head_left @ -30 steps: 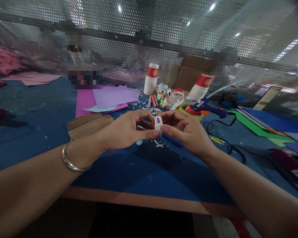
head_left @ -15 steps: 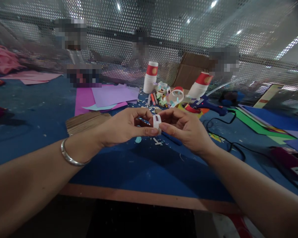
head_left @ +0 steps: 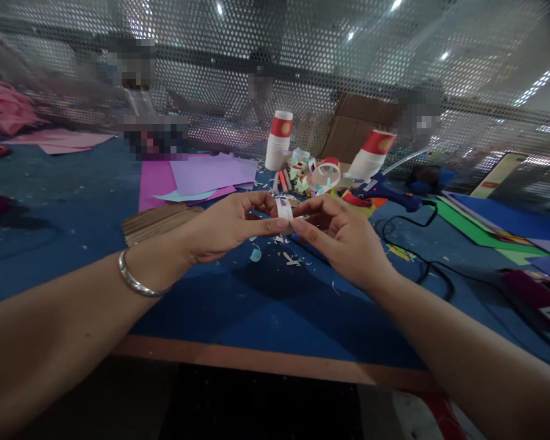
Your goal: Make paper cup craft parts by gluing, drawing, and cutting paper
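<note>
A small white paper ring (head_left: 283,209) is held up above the table between my two hands. My left hand (head_left: 227,225), with a silver bangle at the wrist, pinches its left side between thumb and fingers. From the right, my right hand (head_left: 351,238) closes thumb and fingertips on the ring's other edge. Beneath the hands, white and light-blue paper scraps (head_left: 291,259) are strewn on the blue table (head_left: 275,318). Brown cardboard pieces (head_left: 158,221) lie by my left wrist. The curled right fingers partly hide what is behind them.
Beyond my hands are purple sheets (head_left: 213,176), two paper cup stacks (head_left: 278,143) (head_left: 373,156) and a cut cup (head_left: 329,173). A blue glue gun (head_left: 389,192) trails a black cord rightward. Coloured sheets (head_left: 499,223) and a purple power strip (head_left: 531,296) lie right. Perforated metal (head_left: 201,91) stands behind.
The white paper ring has shifted slightly left and up and is turned a little differently. Both hands keep their pinch on it, with the right fingers moved slightly.
</note>
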Motion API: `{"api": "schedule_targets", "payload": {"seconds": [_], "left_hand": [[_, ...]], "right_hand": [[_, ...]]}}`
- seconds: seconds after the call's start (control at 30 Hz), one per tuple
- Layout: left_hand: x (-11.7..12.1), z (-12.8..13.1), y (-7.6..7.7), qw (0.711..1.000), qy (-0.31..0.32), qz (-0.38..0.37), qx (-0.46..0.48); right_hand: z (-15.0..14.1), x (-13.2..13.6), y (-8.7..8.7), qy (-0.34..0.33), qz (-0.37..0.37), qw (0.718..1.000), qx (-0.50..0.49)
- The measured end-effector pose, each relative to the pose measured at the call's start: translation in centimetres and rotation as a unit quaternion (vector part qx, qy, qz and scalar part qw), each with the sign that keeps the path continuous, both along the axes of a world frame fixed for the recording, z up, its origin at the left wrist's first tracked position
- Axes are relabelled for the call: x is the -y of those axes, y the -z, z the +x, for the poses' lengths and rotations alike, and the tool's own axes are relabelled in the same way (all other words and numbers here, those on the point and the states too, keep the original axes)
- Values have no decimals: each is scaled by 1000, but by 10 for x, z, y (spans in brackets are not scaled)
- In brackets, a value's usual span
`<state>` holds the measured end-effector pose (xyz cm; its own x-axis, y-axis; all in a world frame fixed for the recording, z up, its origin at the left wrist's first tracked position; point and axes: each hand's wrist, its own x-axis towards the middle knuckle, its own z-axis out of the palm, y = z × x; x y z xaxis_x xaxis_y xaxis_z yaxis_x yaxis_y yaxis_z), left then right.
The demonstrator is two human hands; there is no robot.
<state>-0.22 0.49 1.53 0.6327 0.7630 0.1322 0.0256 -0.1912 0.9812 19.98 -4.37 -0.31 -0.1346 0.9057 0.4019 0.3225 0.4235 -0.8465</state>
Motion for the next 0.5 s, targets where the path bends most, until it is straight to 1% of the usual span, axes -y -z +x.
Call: {"api": "schedule_targets", "payload": {"seconds": [0.2, 0.33, 0.4, 0.5], "left_hand": [[-2, 0, 1, 999, 4, 35, -21], [-2, 1, 1, 998, 7, 54, -30], [-2, 1, 2, 999, 8, 37, -17], [0, 2, 2, 1000, 15, -17, 4]], "right_hand": [[-2, 3, -3, 1, 59, 994, 96], [-2, 3, -3, 2, 76, 991, 112], [-2, 4, -3, -2, 78, 990, 115], [-2, 4, -4, -14, 73, 990, 118]]}}
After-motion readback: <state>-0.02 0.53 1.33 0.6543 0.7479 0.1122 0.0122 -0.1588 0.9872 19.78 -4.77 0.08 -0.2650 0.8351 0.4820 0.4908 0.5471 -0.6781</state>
